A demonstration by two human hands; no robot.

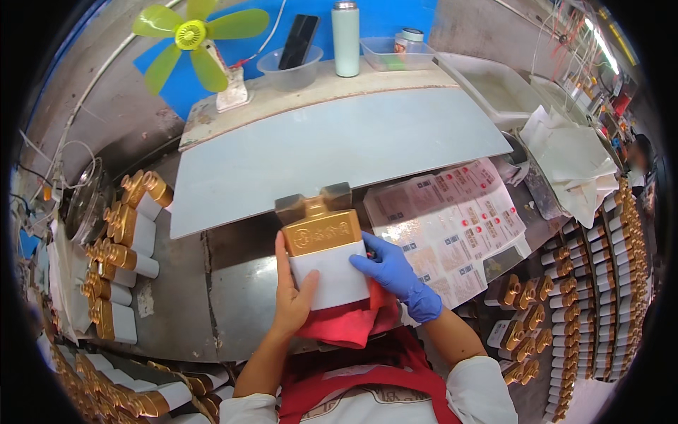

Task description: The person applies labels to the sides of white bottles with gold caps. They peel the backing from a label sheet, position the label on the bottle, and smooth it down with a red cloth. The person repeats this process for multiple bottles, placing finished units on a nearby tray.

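step: 2-hand hold of gold/wht bottle [329,274], prob. handling/check | L hand [295,297]: bare, grips L side | R hand [397,272]: blue glove, grips R side | loc: over worktop [244,300], red cloth [346,325] at base | next: prob. needs firm, even grip w/ both

The middle is bright, and a lit tube [602,46] glares at upper right. The printed sheets [441,230] and metal bench [247,290] catch reflections, with shadow below the pale board [339,141]. Straight edges bow toward the black, softer rim.
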